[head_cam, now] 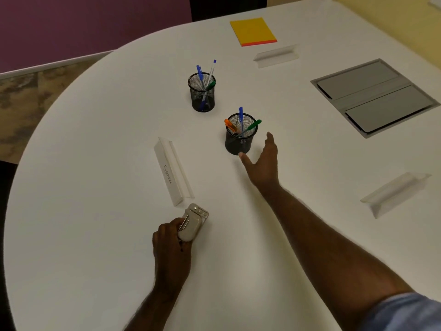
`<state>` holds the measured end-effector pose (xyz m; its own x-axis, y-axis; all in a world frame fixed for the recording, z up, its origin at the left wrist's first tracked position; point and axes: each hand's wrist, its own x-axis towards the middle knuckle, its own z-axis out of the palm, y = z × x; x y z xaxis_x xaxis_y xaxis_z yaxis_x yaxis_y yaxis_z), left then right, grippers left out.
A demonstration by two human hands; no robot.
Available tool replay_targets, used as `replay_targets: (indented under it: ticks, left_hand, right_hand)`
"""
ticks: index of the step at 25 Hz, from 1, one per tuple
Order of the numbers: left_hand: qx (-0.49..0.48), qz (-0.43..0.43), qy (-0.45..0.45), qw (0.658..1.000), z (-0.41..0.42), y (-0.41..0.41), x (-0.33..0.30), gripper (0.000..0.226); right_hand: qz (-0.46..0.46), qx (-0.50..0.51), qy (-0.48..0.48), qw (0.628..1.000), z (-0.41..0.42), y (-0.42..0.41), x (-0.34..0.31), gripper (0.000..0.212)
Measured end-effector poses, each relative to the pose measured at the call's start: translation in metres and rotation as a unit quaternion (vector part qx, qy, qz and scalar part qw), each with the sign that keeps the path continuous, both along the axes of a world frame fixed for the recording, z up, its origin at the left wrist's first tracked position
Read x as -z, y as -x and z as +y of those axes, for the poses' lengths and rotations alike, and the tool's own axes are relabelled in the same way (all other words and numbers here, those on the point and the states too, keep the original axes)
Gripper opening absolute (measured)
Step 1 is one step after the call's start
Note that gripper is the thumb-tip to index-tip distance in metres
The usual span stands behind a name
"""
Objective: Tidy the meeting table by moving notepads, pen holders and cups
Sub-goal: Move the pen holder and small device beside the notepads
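Head view: left hand grips stapler; right hand spread (nameplate reads "Giraffe").

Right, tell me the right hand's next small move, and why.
Probably close the right hand round the nearer pen holder. The hand is open, its thumb at the holder's base and its fingers spread beside it, not yet gripping. The left hand already holds a stapler.

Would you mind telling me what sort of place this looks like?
Probably an office meeting room: a large white round-ended table with a grey flip-lid cable box, white folded name cards and black mesh pen holders.
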<state>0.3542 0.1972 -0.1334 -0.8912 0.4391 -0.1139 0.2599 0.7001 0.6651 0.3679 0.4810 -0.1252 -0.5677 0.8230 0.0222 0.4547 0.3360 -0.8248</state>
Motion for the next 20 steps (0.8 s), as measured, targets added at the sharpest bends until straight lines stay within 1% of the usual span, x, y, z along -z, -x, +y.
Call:
replay_targets:
  ticks: [2, 6, 10, 17, 20]
  left_hand:
    - [-0.001, 0.007, -0.003, 1.0, -0.001, 0.001, 0.0, 0.045]
    - [-0.022, 0.009, -0.023, 0.999, -0.006, 0.003, 0.003, 0.047]
    - [-0.041, 0.001, -0.044, 0.998, -0.011, 0.001, 0.006, 0.048]
    - [-0.043, -0.007, -0.03, 0.999, -0.02, 0.0, 0.009, 0.051]
    - [-0.047, -0.003, -0.041, 0.998, -0.02, 0.002, 0.005, 0.05]
  right_hand:
    - [0.019, 0.027, 0.041, 0.999, 0.006, 0.015, 0.005, 0.095]
    - [0.046, 0.045, 0.065, 0.996, 0.014, 0.043, 0.019, 0.093]
    - [0.131, 0.056, 0.059, 0.988, 0.021, 0.059, 0.028, 0.077]
    - [0.15, 0.067, 0.062, 0.984, 0.021, 0.064, 0.03, 0.073]
    - [0.15, 0.072, 0.067, 0.984, 0.015, 0.054, 0.026, 0.072]
